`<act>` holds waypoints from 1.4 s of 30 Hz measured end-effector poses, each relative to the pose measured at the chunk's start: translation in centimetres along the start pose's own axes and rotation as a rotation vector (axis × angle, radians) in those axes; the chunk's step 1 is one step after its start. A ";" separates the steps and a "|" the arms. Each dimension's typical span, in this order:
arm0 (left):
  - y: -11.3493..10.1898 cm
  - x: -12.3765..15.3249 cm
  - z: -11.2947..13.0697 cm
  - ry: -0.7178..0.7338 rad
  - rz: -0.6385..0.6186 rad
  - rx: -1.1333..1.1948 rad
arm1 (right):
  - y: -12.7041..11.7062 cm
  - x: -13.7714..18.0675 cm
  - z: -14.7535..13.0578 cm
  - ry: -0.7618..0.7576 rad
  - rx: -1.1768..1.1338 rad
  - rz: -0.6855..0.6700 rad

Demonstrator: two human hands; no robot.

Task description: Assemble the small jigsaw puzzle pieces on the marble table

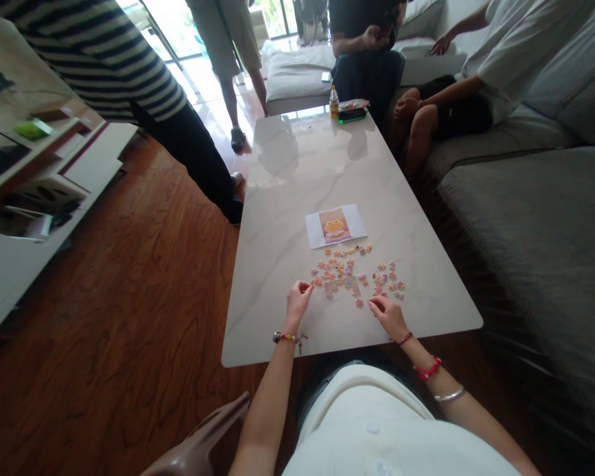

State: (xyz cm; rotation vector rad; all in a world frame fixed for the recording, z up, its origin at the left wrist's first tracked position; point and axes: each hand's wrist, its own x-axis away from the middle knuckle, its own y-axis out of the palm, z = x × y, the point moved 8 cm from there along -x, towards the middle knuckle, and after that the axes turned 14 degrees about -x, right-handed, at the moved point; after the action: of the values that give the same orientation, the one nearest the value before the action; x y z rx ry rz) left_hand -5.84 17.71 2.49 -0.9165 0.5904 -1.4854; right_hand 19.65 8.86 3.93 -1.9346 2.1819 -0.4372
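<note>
Many small jigsaw puzzle pieces (331, 264), pink, orange and purple, lie loosely spread on the white table. Among them is a partly joined section of jigsaw puzzle (338, 285) with an uneven lower edge. At its left, my left hand (299, 301) is closed in a pinch, its fingertips beside the outermost pieces. My right hand (389, 315) is also pinched, just below the right cluster of pieces (389, 281). Whatever either hand holds is too small to make out. A single pink piece (359, 303) lies between the hands. Behind the pieces is a paper sheet with a printed picture (335, 226).
The marble-patterned table (287, 192) has a bottle (334, 102) and a dark phone-like object (352, 116) at its far end. Two people sit on the grey sofa (506, 192); two others stand at left. A brown chair (203, 436) is by my left arm.
</note>
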 end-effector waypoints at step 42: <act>9.3 5.7 7.6 0.016 -0.293 0.552 | 1.9 -1.3 0.9 0.041 -0.310 -0.061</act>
State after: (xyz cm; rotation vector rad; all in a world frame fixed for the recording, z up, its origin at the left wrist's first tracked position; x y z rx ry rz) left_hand 6.01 12.02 0.33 -0.5702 0.0376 -1.7947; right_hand 18.39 10.30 2.38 -2.1676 2.3380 -0.1535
